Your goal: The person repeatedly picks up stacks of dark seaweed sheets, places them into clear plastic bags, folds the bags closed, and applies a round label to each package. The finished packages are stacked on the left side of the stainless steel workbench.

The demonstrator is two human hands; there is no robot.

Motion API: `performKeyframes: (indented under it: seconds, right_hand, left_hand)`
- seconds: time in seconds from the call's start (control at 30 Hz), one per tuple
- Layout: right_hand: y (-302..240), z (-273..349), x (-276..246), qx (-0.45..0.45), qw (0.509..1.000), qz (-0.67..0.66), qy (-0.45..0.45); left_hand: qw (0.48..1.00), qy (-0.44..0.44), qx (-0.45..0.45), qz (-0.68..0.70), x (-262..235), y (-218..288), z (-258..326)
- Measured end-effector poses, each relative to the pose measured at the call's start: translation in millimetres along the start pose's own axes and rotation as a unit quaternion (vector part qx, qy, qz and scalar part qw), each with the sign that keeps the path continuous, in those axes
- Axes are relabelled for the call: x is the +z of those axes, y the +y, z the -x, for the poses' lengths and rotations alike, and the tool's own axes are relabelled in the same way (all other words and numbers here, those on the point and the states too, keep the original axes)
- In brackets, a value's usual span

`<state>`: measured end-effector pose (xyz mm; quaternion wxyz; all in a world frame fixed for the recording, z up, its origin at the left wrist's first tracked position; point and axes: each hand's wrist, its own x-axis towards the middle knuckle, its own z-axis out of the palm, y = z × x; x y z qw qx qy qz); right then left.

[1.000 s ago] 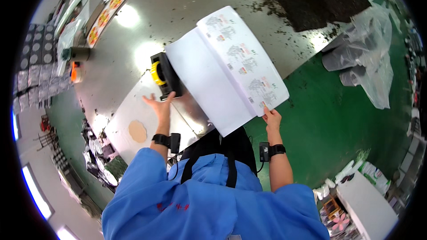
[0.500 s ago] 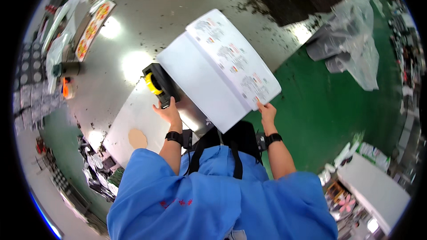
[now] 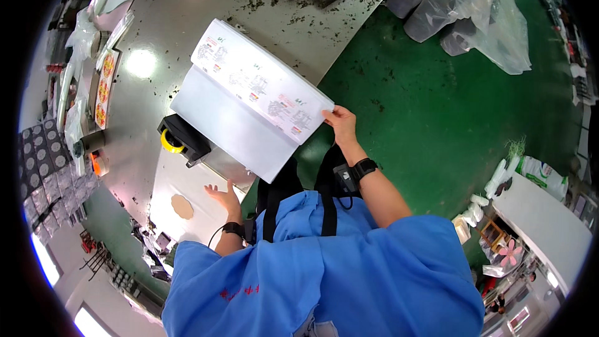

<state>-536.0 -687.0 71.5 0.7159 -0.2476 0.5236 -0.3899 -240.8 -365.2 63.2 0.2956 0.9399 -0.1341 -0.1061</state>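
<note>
Right hand (image 3: 340,123) fingers pinch corner of sheet stack (image 3: 249,97); long axis upper-left to lower-right. Left hand (image 3: 223,196) spread, free below.

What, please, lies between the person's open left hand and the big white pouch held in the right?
In the head view, a black device with a yellow roll sits between the left hand and the white pouch.

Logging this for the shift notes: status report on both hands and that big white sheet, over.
Right hand grips white printed sheet by its corner. Left hand open, off the sheet, above white board. Black-and-yellow device under sheet's edge.
</note>
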Motion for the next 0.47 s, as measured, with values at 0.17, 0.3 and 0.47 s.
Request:
performKeyframes:
  seconds: [0.17, 0.3, 0.47]
  right_hand:
    - [-21, 3, 2, -0.034, 0.984, 0.140, -0.105]
    - [-33, 2, 4, -0.037, 0.973, 0.154, -0.170]
    - [-49, -31, -42, 0.052, 0.941, 0.263, -0.208]
  left_hand:
    - [0.993, -0.065, -0.025, 0.094, 29, 51, 60]
    - [0.981, -0.178, -0.009, 0.078, 47, 72, 83]
    - [0.870, -0.406, -0.279, -0.021, 39, 104, 106]
